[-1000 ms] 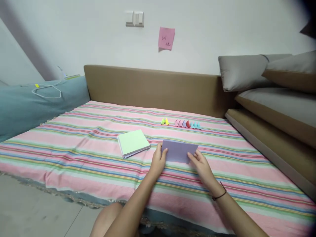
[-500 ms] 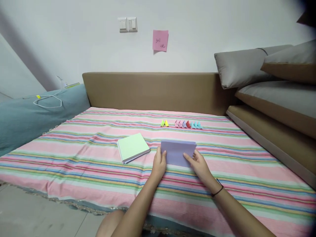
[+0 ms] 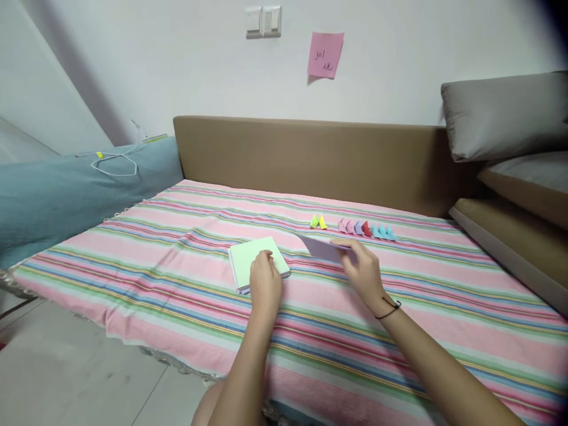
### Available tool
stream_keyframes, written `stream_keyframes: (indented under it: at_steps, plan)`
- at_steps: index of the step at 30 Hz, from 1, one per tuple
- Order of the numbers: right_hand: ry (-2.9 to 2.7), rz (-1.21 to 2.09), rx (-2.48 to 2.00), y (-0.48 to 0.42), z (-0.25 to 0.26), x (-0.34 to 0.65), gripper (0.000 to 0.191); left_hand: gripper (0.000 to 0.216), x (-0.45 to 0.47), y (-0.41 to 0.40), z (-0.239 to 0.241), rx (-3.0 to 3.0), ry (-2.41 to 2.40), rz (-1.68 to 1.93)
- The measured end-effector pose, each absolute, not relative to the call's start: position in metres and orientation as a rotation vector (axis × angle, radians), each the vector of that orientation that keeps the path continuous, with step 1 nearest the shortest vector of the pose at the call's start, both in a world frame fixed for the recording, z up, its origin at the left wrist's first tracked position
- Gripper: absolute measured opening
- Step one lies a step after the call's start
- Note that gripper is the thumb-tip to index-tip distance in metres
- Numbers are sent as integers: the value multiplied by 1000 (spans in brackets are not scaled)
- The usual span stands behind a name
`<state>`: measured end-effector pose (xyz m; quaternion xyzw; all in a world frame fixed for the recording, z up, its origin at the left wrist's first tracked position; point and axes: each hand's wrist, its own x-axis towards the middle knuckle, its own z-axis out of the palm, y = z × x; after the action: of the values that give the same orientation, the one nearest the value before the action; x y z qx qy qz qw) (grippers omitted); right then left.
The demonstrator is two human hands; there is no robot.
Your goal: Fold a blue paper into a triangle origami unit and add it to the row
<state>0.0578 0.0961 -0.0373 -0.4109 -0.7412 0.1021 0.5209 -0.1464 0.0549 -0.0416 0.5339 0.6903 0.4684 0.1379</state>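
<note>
In my right hand a sheet of purple paper is pinched between thumb and fingers, tilted so that it shows nearly edge-on. My left hand is over the right part of a stack of paper with a pale green sheet on top. Its fingers are curled together with nothing visible in them; whether they touch the stack I cannot tell. Beyond the purple sheet stand small folded paper pieces: a green and yellow pair and a row of pink, purple, red and blue ones.
A striped cloth covers the bed-like surface, with a brown backrest behind it. Grey and brown cushions are piled at the right. A white cable lies on the blue bolster at the left.
My left hand has let go of the purple paper and moved left over the stack. My right hand alone now holds the sheet, tipped flatter. The view has turned slightly left.
</note>
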Motion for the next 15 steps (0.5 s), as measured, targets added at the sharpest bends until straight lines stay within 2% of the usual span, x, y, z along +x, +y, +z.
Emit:
stream_keyframes:
  at_steps: [2, 5, 10, 15]
  plan:
    - [-2010, 136, -834, 94, -47, 39, 30, 28, -160, 54, -40, 1511, 2076, 1273]
    - [-2335, 165, -754, 84, -73, 21, 29, 29, -169, 55, -43, 1489, 2082, 1213]
    - [-2417, 245, -805, 74, -85, 29, 42, 25, -171, 58, -48, 1530, 2075, 1120]
    - [-2577, 261, -851, 80, -70, 46, 16, 23, -173, 60, -49, 1539, 2057, 1108]
